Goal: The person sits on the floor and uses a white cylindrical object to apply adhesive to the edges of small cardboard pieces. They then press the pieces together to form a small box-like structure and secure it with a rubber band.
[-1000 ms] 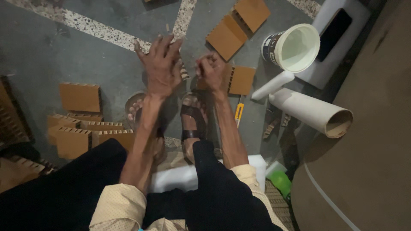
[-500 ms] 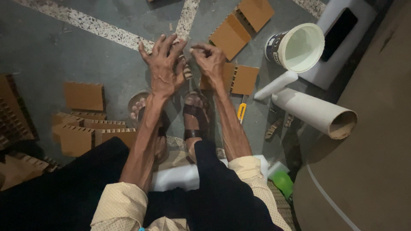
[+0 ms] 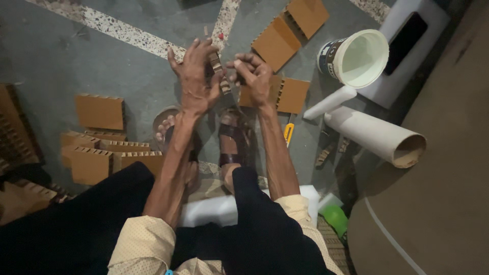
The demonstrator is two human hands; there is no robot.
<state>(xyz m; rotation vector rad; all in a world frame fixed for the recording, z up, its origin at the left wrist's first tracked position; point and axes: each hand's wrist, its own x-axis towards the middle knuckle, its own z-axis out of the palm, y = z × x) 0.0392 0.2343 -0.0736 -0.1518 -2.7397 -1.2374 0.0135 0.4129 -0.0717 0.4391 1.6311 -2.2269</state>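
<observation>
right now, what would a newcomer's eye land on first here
Two bare hands, left hand and right hand, meet at centre over a small notched cardboard strip. To the right a white bucket lies tipped beside a big cardboard tube. Brown cardboard pieces litter the grey floor.

Narrow ridged cardboard strip (image 3: 220, 76) mostly hidden between left hand (image 3: 196, 81) and right hand (image 3: 254, 79); grip unclear. Small yellow-handled tool (image 3: 289, 133) partly behind right forearm, kind can't tell. Stack of brown corrugated cardboard pieces (image 3: 12, 127) cut by left edge. Green object (image 3: 336, 219) half hidden by sleeve.
</observation>
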